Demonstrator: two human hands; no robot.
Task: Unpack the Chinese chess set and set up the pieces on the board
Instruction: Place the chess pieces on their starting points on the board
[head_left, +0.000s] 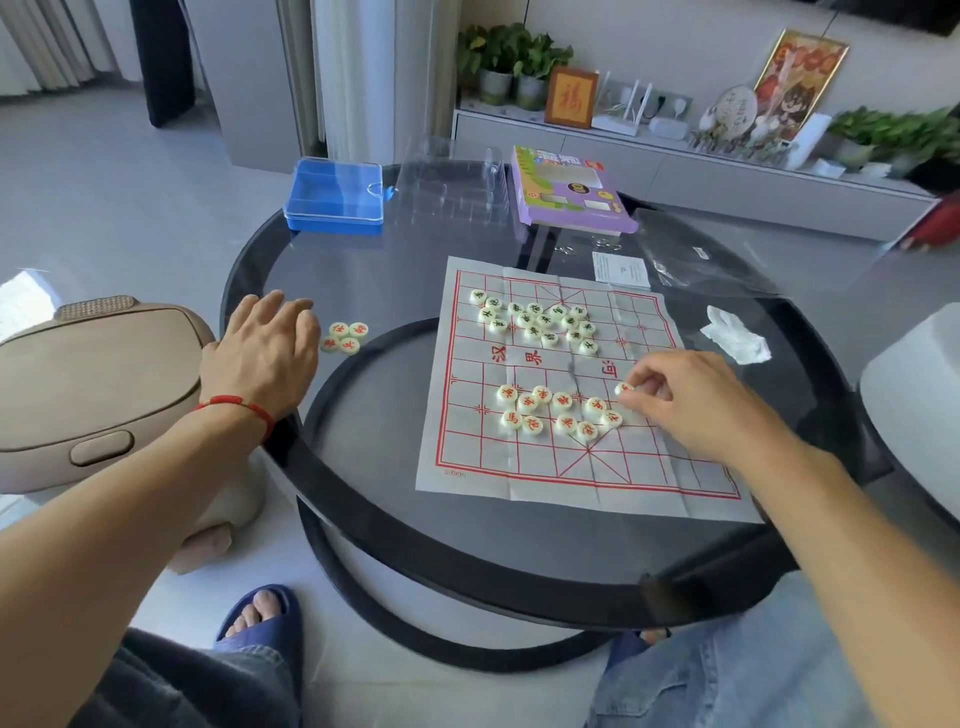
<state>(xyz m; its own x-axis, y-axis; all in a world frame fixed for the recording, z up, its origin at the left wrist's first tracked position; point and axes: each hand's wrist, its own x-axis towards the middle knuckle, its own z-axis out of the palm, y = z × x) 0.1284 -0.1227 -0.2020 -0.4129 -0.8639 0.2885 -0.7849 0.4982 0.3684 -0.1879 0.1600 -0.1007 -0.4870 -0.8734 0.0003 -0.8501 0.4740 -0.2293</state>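
A red-marked piece (623, 388) is sitting pinched in the right hand (691, 400) grip, hovering over the paper board (566, 488) beside the red cluster (558, 413), likely for sorting. Green pieces (540, 319) are lying bunched opposite. The left hand (265, 353), fingers relaxed, is resting on the desk (363, 270) near four strays (344, 336).

Open glass to the left and near side, clutter along the far rim

The round dark glass table (395, 525) lies bare between the left hand (265, 353) and the creased paper board (524, 483), save four red-marked pale discs (345, 336) just beside the fingers. On the board, a red-marked cluster (556, 413) and a dark-marked cluster (540, 319) crowd the middle; its near rows stay bare. The blue plastic box (335, 195), clear tray (452, 182) and purple carton (569, 189) block the far edge.
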